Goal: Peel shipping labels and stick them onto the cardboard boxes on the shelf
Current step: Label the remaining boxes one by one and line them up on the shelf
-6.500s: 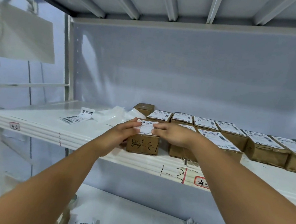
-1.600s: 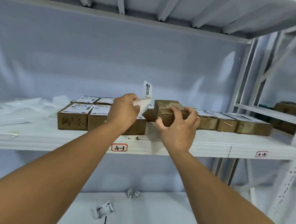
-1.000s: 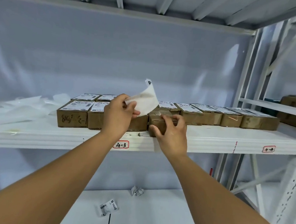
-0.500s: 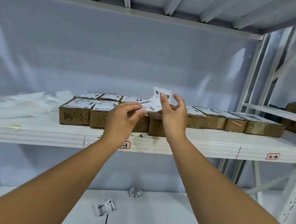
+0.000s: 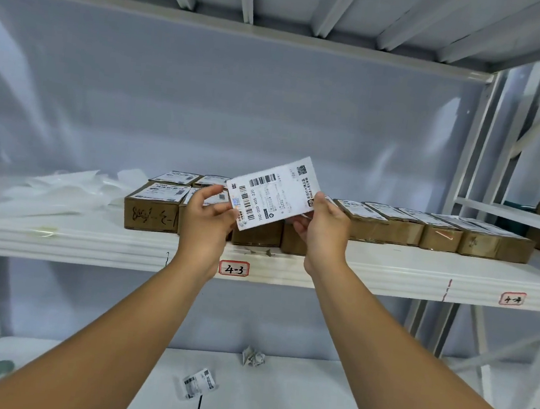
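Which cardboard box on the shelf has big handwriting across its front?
The leftmost front-row box, just left of the left hand that pinches the shipping label; the other fronts in view look plain or barely marked.

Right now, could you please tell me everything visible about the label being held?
The label is a white paper rectangle with black barcodes, small text and a corner square code. Tilted, printed face toward the camera, it is held before the boxes. The left hand pinches its left edge, the right hand its right edge.
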### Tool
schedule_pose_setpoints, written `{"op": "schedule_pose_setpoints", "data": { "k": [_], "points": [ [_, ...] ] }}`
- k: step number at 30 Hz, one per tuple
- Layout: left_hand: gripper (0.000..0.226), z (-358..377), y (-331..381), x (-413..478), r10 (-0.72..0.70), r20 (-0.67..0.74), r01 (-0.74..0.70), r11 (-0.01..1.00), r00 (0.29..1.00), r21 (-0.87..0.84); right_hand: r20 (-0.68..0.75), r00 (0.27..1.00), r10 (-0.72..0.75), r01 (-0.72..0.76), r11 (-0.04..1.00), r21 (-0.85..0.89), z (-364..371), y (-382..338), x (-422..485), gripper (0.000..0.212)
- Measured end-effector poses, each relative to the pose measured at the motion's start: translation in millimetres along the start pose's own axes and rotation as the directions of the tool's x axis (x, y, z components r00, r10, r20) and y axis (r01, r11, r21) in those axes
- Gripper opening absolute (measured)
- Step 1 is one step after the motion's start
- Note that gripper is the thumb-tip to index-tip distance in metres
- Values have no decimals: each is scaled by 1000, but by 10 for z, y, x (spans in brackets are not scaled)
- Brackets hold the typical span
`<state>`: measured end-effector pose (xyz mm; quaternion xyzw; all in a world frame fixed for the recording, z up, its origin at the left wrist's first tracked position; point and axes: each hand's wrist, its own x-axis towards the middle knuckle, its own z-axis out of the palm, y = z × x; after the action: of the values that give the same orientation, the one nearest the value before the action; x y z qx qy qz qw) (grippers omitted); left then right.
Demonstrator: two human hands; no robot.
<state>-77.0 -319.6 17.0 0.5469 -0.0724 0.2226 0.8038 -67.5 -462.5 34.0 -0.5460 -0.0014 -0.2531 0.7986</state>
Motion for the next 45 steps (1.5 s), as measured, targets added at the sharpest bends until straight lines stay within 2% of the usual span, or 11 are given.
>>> {"op": "schedule_pose_setpoints", "data": {
  "k": [5,8,9,11,12,14,17,21,25,35,45],
  "points": [
    [33,-103,0,37,29,-62,-23,995,998,101,69,997,14,-12,999,-31,38,-7,-8,16],
    [36,-86,2,37,213,-61,-178,918,975,355,38,999,-20,24,992,-122,99,33,-41,14],
    [35,-69,5,20,309,-43,-247,828,950,503,31,999,-25,29,993,-115,122,36,-61,13],
    [25,-29,2,-25,474,25,-318,550,880,772,30,1000,-4,5,998,-60,184,25,-123,11],
    [21,-4,-10,-39,526,84,-348,427,846,835,38,999,13,-13,1000,-20,213,18,-163,11],
    [16,58,8,-65,557,188,-415,315,809,854,89,995,33,-38,997,62,275,32,-225,15],
    [20,142,87,-78,508,220,-445,378,833,812,214,977,-19,10,999,43,343,91,-296,18],
    [21,186,216,-91,434,172,-424,594,885,683,287,955,-80,93,995,-32,380,104,-330,20],
    [18,187,261,-87,377,122,-372,716,918,590,352,930,-103,129,990,-49,373,89,-353,31],
    [12,107,204,-102,354,131,-362,734,926,575,301,950,-86,113,991,-72,369,118,-419,17],
    [16,-23,179,-108,344,116,-346,745,932,571,252,950,-183,258,917,-306,452,146,-420,24]
  ]
}}
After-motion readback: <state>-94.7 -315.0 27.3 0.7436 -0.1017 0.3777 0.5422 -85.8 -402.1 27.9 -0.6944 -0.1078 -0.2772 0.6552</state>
